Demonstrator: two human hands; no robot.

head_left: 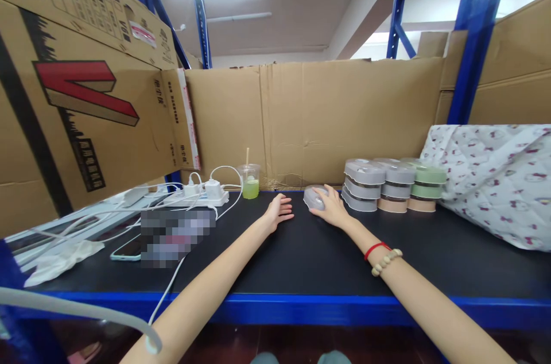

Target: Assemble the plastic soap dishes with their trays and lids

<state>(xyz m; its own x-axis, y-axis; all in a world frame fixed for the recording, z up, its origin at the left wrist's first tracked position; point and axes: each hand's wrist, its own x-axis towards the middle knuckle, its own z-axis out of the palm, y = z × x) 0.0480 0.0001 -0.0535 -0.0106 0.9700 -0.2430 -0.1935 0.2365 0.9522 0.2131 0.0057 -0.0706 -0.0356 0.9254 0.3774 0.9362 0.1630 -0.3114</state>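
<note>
A grey plastic container with a clear lid (313,197) sits on the black shelf top (297,260). My right hand (333,207) has its fingers curved over the container's right side and top, gripping it. To its left, my left hand (279,212) hovers over the shelf, fingers stretched out and holding nothing. Right of my right hand stand stacked containers of the same shape: a grey stack (364,186), a grey stack with a peach one at the bottom (392,189), and a green stack with a peach base (426,187).
A cup of green drink with a straw (250,183) stands left of my left hand, beside a white power strip (202,197) with cables. A phone (127,249) lies front left. Cardboard (318,117) walls the back; a patterned white cloth (495,180) fills the right.
</note>
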